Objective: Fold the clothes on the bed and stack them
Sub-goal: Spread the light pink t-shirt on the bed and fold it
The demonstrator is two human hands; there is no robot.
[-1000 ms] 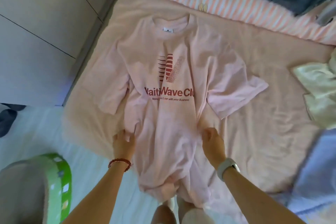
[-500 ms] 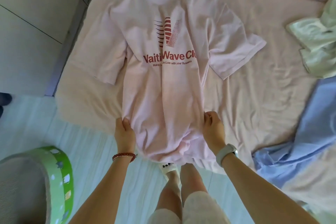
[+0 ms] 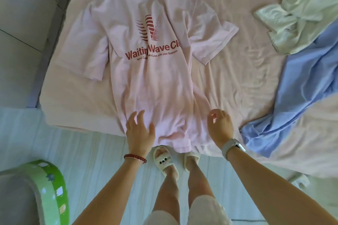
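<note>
The left hand (image 3: 140, 132) has its fingers spread and relaxed, palm down at the lower left edge of the pink T-shirt (image 3: 151, 71); whether it presses the cloth or floats just over it cannot be told. The right hand (image 3: 220, 127) sits at the shirt's lower right edge with its fingers loosely curled and nothing pinched between them. It seems to hang just off the fabric. Neither hand grips anything, which fits a shirt judged to be laid out and ready for its first fold.

The shirt lies face up on the bed (image 3: 228, 82), collar at 12 o'clock and hem at 6 o'clock, where it hangs a little over the mattress edge above the person's slippers (image 3: 165, 159). Its sleeves reach out toward 9 and 2 o'clock — a flat layout that leaves both side edges free to be turned inward. A ridge still runs down the chest through the red print, so some smoothing is probably wanted.

At 3 o'clock from the shirt, well apart from it, a pale green garment (image 3: 292, 23) lies crumpled, with a blue garment (image 3: 300, 86) bunched below it toward 4 o'clock — both unfolded, probably kept aside so the working patch stays open. No stack shows, so the task looks to be at an early stage.
</note>
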